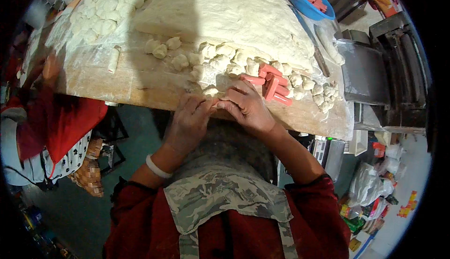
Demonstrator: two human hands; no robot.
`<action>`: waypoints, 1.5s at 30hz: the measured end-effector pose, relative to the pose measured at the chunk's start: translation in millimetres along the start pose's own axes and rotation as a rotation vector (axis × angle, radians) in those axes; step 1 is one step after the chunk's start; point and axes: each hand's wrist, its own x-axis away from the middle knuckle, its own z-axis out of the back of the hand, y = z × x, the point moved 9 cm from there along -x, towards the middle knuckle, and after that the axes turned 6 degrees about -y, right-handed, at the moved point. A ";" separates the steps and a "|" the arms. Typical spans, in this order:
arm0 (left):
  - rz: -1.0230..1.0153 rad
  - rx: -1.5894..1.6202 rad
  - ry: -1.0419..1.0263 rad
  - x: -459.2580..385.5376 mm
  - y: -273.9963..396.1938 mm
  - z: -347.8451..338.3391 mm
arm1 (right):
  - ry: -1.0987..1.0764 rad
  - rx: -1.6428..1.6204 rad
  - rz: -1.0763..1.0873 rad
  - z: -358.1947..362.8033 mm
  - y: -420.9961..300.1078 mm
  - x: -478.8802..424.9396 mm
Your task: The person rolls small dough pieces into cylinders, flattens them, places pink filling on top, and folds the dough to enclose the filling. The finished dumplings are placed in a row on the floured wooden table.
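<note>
At the near edge of a floured wooden table (147, 99), the fingertips of my left hand (190, 118) and my right hand (248, 106) meet. Together they pinch a small piece of dough (211, 92), mostly covered by the fingers. Just beyond my right hand lies a pile of pink sausage pieces (271, 87), some resting against dough lumps. Several rough dough lumps (219, 62) run in a band past my hands. Behind them spreads a large slab of dough (232, 13), partly in shadow.
A blue bowl (293, 2) of sausage pieces stands far right, near a long dark-handled knife (321, 62). Rounded dough pieces (102, 13) cluster at far left, beyond a short floured stick (114, 59). A co-worker's blurred hand (52, 70) is at left. Metal equipment (365, 71) adjoins the table's right end.
</note>
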 end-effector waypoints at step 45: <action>0.111 -0.098 0.020 -9.3 3.6 30.2 | -0.075 0.143 0.045 3.1 -11.0 -16.7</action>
